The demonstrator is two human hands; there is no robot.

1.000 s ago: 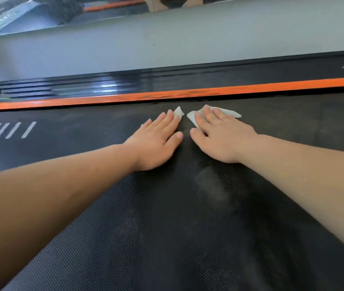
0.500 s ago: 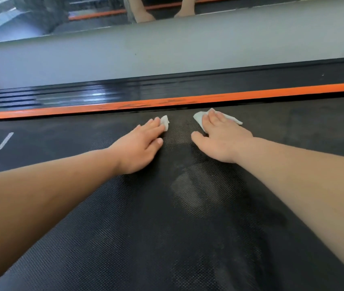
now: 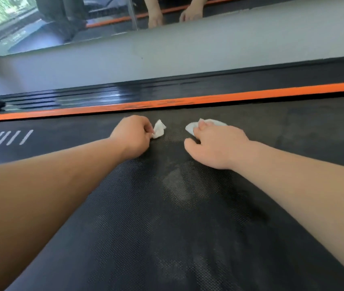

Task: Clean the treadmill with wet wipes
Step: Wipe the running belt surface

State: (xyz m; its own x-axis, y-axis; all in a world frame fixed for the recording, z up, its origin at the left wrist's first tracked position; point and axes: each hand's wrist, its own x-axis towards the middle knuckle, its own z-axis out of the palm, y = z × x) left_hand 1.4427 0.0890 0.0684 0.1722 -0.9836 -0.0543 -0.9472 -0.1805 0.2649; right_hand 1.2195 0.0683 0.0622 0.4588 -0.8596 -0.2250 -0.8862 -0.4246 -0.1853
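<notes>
The black textured treadmill belt [image 3: 167,227] fills the lower view, with pale dried smears in its middle. My left hand [image 3: 132,136] lies on the belt with curled fingers that pinch a small crumpled white wet wipe [image 3: 159,129]. To the right of it, my right hand [image 3: 217,144] has its fingers curled over a second white wet wipe [image 3: 213,123] and holds it against the belt. The two hands are a short gap apart, just short of the belt's far edge.
An orange strip [image 3: 209,99] and a glossy black ribbed side rail [image 3: 125,95] run along the belt's far side. Beyond lie grey floor [image 3: 167,53] and a mirror [image 3: 83,17] reflecting my hands. White dashes [image 3: 5,138] mark the belt at the left.
Both hands went from flat, pressing the wipes, to curled, bunching the wipes up. They drew apart slightly, and the view shifted so more of the mirror shows.
</notes>
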